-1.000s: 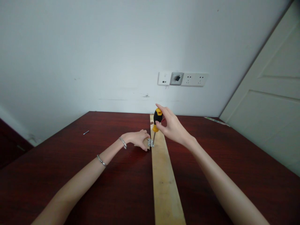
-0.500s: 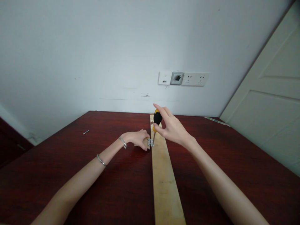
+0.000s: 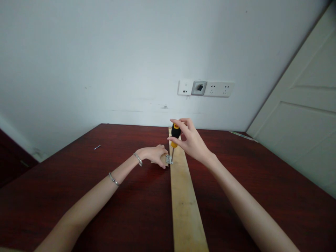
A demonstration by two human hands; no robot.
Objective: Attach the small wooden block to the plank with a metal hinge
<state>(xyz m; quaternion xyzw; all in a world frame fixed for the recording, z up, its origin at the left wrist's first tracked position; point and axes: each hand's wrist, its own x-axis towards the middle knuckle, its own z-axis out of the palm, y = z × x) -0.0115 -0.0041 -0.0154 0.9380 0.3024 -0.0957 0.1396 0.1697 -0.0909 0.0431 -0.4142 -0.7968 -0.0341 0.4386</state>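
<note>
Right grip [image 3: 189, 140] arches above the plank [image 3: 183, 196], curled around a screwdriver [image 3: 175, 133].

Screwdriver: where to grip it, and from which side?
Probably the handle, from the right: it is thicker than the shaft and sits uppermost, the shaft running down to the hinge, with the left hand on the other side.
</note>
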